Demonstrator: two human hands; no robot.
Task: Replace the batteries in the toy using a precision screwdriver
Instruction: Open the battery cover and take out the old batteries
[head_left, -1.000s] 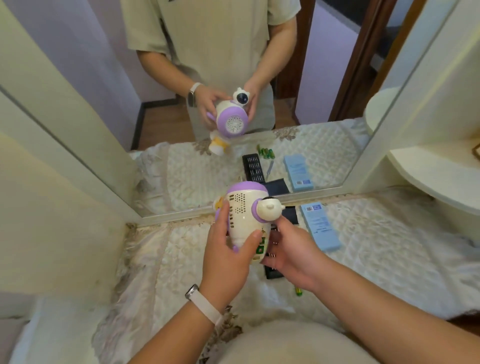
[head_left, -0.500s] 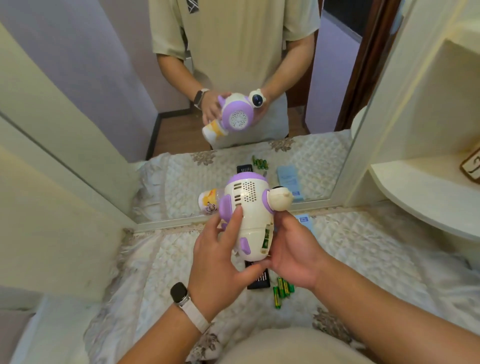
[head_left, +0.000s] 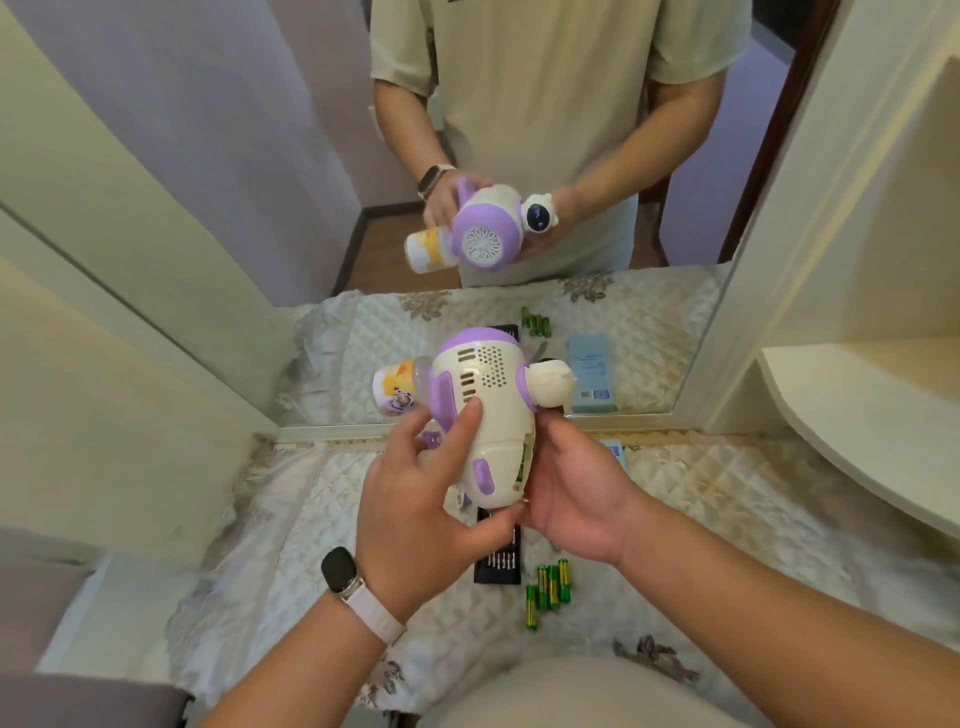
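My left grip (head_left: 415, 499) is curled round the toy (head_left: 488, 410), thumb under it. My right grip (head_left: 576, 493) cups the other side. I hold the toy above the desk (head_left: 727, 499), almost upright, its purple top leaning toward the mirror (head_left: 260, 156).

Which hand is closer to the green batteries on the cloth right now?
Right. The right hand holds the toy just above the batteries; the left hand grips it farther left.

Soft even light, sharp focus, bowed edges
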